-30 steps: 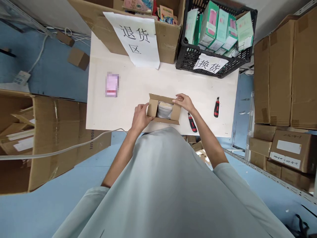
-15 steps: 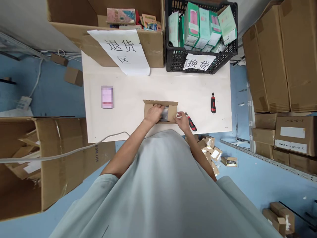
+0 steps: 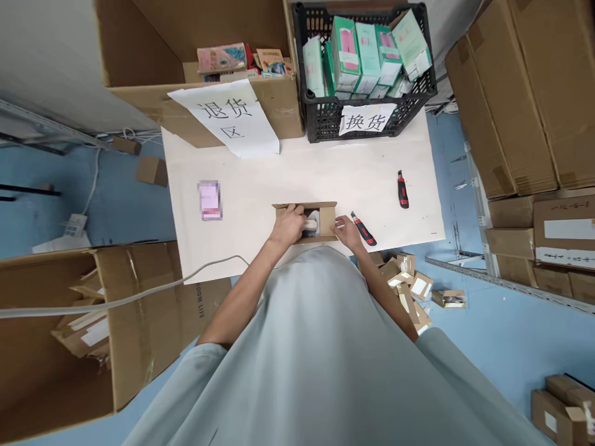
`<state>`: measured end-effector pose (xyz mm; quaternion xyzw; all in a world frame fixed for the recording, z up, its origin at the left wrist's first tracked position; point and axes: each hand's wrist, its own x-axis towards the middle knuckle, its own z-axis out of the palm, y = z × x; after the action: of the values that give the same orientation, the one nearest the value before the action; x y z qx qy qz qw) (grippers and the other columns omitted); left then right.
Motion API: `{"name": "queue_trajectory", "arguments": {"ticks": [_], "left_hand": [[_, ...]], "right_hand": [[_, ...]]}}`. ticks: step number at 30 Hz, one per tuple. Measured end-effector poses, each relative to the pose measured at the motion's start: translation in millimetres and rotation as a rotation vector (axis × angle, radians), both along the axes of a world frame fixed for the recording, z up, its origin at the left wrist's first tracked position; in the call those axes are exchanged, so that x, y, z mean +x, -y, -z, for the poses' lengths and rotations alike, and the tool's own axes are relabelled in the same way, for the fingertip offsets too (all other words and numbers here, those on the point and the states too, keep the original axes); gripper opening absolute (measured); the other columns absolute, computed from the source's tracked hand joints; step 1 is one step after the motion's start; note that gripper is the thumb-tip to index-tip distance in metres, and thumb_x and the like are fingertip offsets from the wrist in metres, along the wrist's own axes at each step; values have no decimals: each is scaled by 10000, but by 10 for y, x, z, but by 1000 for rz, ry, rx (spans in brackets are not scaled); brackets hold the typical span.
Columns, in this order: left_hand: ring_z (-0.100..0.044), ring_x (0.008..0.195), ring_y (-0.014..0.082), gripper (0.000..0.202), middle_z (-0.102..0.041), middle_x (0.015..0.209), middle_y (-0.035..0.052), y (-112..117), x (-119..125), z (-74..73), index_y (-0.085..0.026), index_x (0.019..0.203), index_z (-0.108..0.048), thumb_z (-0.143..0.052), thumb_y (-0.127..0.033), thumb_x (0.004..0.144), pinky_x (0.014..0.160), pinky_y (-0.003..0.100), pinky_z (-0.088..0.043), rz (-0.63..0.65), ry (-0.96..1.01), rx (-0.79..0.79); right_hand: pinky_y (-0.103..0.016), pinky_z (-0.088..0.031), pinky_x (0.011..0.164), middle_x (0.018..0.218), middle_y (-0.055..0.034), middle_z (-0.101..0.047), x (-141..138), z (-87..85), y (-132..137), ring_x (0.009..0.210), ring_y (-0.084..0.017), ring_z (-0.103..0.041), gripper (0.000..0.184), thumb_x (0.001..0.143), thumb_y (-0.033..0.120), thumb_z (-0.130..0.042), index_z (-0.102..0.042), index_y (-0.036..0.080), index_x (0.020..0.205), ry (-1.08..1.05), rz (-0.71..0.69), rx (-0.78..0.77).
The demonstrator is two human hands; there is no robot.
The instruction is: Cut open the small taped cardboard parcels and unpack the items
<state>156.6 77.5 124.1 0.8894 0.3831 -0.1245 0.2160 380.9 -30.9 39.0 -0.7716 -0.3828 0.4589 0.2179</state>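
Observation:
A small open cardboard box (image 3: pixel 327 218) lies near the front edge of the white table (image 3: pixel 288 173). My left hand (image 3: pixel 288 225) reaches into the box, its fingers curled round a pale wrapped item (image 3: pixel 310 223) inside. My right hand (image 3: pixel 348 230) rests against the box's right front corner, fingers bent on the cardboard. A red and black utility knife (image 3: pixel 363 228) lies just right of that hand.
A second utility knife (image 3: pixel 402 189) lies further right. A pink item (image 3: pixel 209 199) sits at the table's left. At the back stand a big labelled carton (image 3: pixel 209 93) and a black crate (image 3: pixel 367 121) of green boxes. Cartons flank the table; small boxes (image 3: pixel 409 291) litter the floor.
My left hand went from the box's left flap into the box and closed on the pale item. My right hand dropped from the far right flap to the near right corner.

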Motion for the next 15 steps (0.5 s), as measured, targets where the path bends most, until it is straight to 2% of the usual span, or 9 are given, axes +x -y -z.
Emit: {"name": "queue_trajectory", "arguments": {"ticks": [2,5,7,9,12,15], "left_hand": [[-618,1197,386,268,-749,1202,189,17,-109,-278,-190,1023,-872,-619,-111,984,944,525,-568,-23,71,62],[-614,1125,361,208,-744,1168,150,8,-310,-753,-215,1076,-866,-686,-181,977,908,505,-580,-98,235,128],[-611,1092,335,210,-735,1146,119,-27,-423,-1041,-244,1131,-870,-729,-225,976,887,474,-580,-192,375,151],[-603,1007,290,180,-707,1063,83,-73,-477,-1248,-261,1130,-878,-794,-304,977,871,437,-574,-284,563,123],[-572,892,226,215,-640,933,38,-120,-387,-1349,-261,1025,-886,-908,-451,927,791,365,-544,-439,823,-18],[-584,880,198,318,-604,894,17,-101,-90,-1222,-241,927,-878,-984,-528,841,749,316,-513,-629,1020,-222]], "right_hand": [[-421,-625,959,1097,-59,-831,-7,-11,2,935,-241,-785,213,941,314,-800,-699,255,1119,-3,11,6],[-450,-627,998,1061,-63,-833,-21,-76,-2,958,-256,-788,213,912,336,-823,-709,251,1071,-52,61,49],[-460,-632,1033,1118,-86,-840,-17,-179,-7,1045,-273,-795,268,922,432,-830,-727,246,1085,-154,136,154],[-457,-631,1083,1251,-102,-839,11,-334,-18,1188,-286,-781,400,944,573,-816,-752,251,1172,-336,219,283],[-476,-605,1174,1405,-77,-811,116,-607,-44,1359,-298,-725,562,949,721,-796,-764,297,1316,-668,305,375],[-561,-571,1241,1345,-83,-824,278,-812,-54,1425,-347,-695,647,894,853,-797,-786,310,1247,-938,398,380]]}}
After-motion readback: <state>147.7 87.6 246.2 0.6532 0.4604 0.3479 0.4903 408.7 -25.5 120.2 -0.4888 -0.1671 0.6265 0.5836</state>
